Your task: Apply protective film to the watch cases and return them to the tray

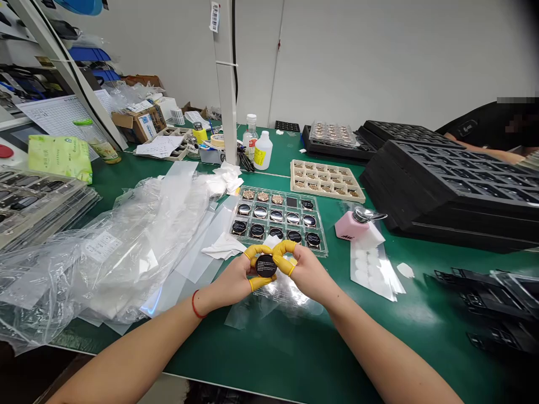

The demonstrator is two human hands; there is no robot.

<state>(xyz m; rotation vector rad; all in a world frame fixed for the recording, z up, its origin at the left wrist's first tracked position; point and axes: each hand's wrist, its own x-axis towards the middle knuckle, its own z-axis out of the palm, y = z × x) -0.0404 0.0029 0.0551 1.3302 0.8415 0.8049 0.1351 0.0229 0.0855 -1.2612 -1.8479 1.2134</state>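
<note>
A round black disc (266, 266) with small white print is held up over the green table, its printed face toward me. My left hand (240, 275) grips its left and lower edge with yellow-covered fingertips. At its upper right edge, my right hand (301, 266) pinches it, also with yellow finger covers. Just beyond both hands lies a clear tray (323, 247) of round watch parts: black printed ones in the near row, shiny dark ones in the middle, rose-gold ones at the far left. Clear plastic film (275, 303) lies beneath my hands.
Plastic bags (122, 247) cover the left side. A pink bottle (351, 225) and sticker sheets (373, 266) are at right, before black foam trays (455, 196). Behind are a beige tray (326, 193) and a white bottle (263, 152). Another person's arm (480, 147) shows at far right.
</note>
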